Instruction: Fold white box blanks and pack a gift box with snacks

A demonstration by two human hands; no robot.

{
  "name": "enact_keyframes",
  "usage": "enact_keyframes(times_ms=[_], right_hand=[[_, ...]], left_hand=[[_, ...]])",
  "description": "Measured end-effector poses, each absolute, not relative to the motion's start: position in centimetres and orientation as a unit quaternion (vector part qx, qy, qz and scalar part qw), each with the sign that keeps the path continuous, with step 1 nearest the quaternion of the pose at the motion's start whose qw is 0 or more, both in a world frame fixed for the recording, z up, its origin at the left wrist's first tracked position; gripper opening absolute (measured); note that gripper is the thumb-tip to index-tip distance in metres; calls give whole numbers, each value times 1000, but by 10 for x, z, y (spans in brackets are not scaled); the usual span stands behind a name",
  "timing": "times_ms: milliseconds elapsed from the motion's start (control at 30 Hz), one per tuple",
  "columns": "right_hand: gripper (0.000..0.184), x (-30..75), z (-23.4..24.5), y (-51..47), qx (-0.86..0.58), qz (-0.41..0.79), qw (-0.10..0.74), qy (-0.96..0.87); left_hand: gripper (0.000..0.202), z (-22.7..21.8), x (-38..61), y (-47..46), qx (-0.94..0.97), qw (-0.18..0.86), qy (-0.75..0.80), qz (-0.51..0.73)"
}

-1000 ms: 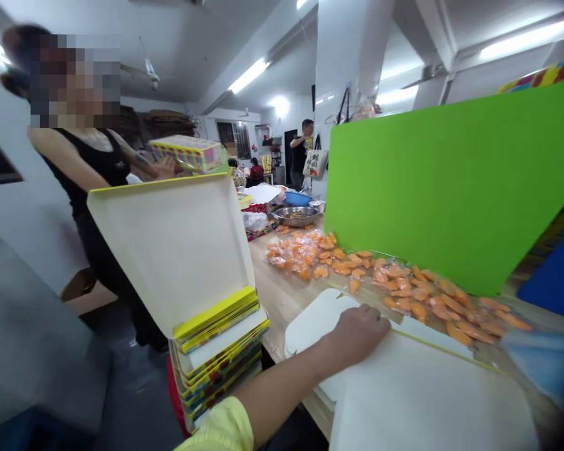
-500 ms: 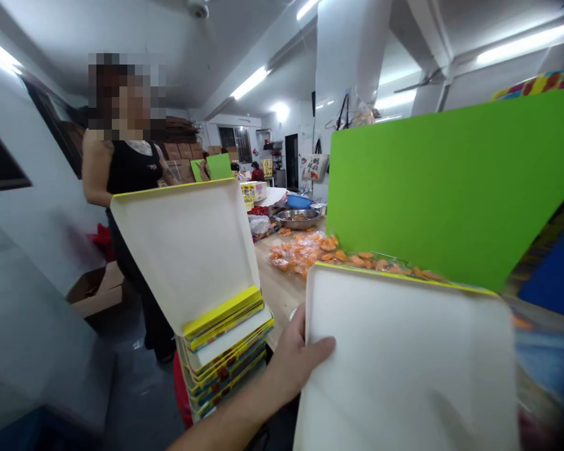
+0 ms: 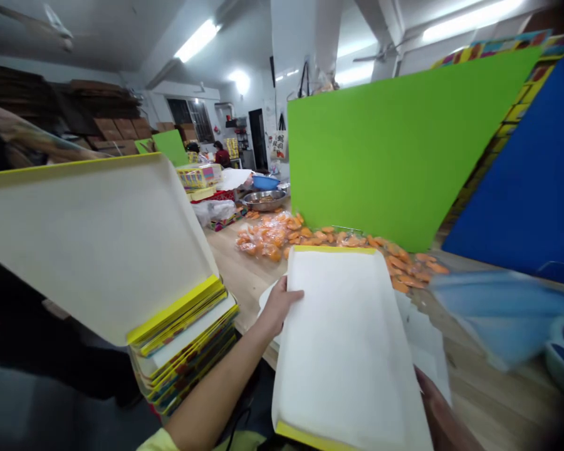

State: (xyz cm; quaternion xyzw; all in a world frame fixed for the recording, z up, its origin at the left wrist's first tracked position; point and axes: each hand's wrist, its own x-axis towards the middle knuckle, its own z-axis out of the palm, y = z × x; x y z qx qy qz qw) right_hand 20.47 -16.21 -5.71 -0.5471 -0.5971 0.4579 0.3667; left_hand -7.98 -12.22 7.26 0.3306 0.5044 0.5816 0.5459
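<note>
My left hand [image 3: 278,307] grips the left edge of an open shallow cardboard box [image 3: 333,332], thumb on its white inside. The box has yellow rims and is tilted toward me above the table. My right hand [image 3: 439,404], a little blurred, is at the box's lower right edge, with its fingers partly hidden. On my left stands a stack of similar yellow-edged boxes [image 3: 188,360]; the top one has a raised white lid [image 3: 98,238].
Upright green board [image 3: 380,150] and blue panel [image 3: 517,175] stand across the table [image 3: 493,388]. Orange pieces in clear bags [image 3: 272,235] lie before them, near a metal bowl [image 3: 264,200]. Blue plastic [image 3: 502,307] lies right. A person's dark clothing [image 3: 42,338] shows at left.
My view has turned right. The box is now farther out over the table, and its lower yellow rim shows. My right hand has come into view at its right side.
</note>
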Motion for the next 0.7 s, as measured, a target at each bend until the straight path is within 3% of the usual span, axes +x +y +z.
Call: enact_keyframes(times_ms=[133, 200, 333, 500, 600, 700], right_hand=[[91, 195, -55, -159, -515, 531, 402, -539], [89, 190, -52, -158, -519, 573, 360, -522], [106, 187, -48, -155, -465, 691, 267, -484], [95, 189, -39, -155, -515, 681, 218, -473], [80, 189, -30, -163, -528, 640, 246, -500], [56, 195, -27, -168, -558, 528, 323, -553]], left_hand=[[54, 68, -80, -111, 323, 562, 510, 566], [54, 65, -81, -108, 330, 577, 510, 546], [54, 61, -97, -108, 309, 615, 527, 499], [38, 79, -125, -113, 228, 681, 560, 412], [38, 107, -125, -124, 254, 572, 573, 529], [34, 144, -124, -144, 306, 296, 566, 706]])
